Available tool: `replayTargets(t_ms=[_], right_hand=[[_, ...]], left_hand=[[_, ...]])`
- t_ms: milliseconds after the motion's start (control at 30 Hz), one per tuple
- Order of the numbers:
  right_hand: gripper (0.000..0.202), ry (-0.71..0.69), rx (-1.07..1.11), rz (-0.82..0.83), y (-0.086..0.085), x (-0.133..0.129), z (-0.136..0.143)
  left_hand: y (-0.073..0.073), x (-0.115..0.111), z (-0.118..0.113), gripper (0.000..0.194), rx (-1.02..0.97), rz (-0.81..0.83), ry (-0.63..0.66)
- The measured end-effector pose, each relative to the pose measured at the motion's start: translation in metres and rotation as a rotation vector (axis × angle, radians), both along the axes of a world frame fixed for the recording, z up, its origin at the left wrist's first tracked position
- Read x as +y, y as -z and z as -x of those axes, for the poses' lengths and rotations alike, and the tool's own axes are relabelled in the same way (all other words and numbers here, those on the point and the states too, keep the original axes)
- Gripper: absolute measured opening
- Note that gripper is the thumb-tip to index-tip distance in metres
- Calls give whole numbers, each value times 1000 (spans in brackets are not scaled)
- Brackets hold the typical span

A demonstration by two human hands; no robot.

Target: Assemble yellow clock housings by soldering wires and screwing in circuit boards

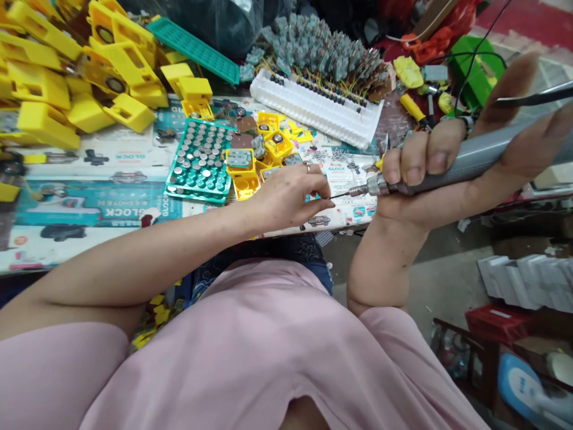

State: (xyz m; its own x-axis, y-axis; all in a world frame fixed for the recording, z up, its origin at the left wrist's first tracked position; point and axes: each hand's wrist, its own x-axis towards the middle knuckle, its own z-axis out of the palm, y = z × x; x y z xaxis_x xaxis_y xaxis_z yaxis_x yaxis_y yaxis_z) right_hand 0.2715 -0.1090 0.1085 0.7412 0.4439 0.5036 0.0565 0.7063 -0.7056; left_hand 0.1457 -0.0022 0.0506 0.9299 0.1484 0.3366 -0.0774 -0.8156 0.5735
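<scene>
My right hand (430, 173) is wrapped round a grey electric screwdriver (474, 152), its thin bit pointing left. My left hand (290, 197), with a ring on one finger, pinches at the tip of that bit; whatever is between the fingertips is too small to make out. Just behind the left hand are yellow plastic housings (244, 179), one with a small circuit board (239, 158) on top. A green tray (199, 161) filled with round silvery button cells lies to their left. Small loose screws (340, 154) are scattered on the printed sheet beyond the bit.
Yellow housings (85, 71) are heaped at the back left, beside a tilted green tray (197, 48). A white foam rack (313, 107) stands at the back with many wired circuit boards (322, 54). A green bin (477, 71) sits at back right. White boxes (528, 280) are stacked below, right.
</scene>
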Motion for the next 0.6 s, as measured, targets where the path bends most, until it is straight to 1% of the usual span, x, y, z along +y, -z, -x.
replayTargets(t_ms=[67,133,167,200,267,300,367,433,500,567,600], right_hand=[[23,55,4,-16,4,4,2],[24,94,6,26,5,4,3],[24,83,5,63,3,1,4],[21,41,3,110,0,-3,4],[15,-106,8,216,-8,-11,3],[16,-170,23,250,-12,-15,2],[22,-222,61,239,-17,-20,0],[27,-223,89,219,-16,-17,-2],[26,-191,93,162,-10,-8,-2],[25,-122,86,89,-2,4,2],[26,-59,85,38,2,11,5]], left_hand=[[0,0,-1,15,3,-9,-7],[0,1,-1,15,14,-11,3],[0,1,-2,14,23,-14,19],[-1,2,-2,14,36,-17,44],[-1,4,-3,15,69,-11,114],[-2,5,-3,16,82,0,148],[-2,7,-3,18,103,37,199],[-3,7,-1,21,127,59,231],[-6,5,2,22,133,5,192],[-9,0,5,25,111,-121,90],[-10,-3,6,28,98,-189,34]])
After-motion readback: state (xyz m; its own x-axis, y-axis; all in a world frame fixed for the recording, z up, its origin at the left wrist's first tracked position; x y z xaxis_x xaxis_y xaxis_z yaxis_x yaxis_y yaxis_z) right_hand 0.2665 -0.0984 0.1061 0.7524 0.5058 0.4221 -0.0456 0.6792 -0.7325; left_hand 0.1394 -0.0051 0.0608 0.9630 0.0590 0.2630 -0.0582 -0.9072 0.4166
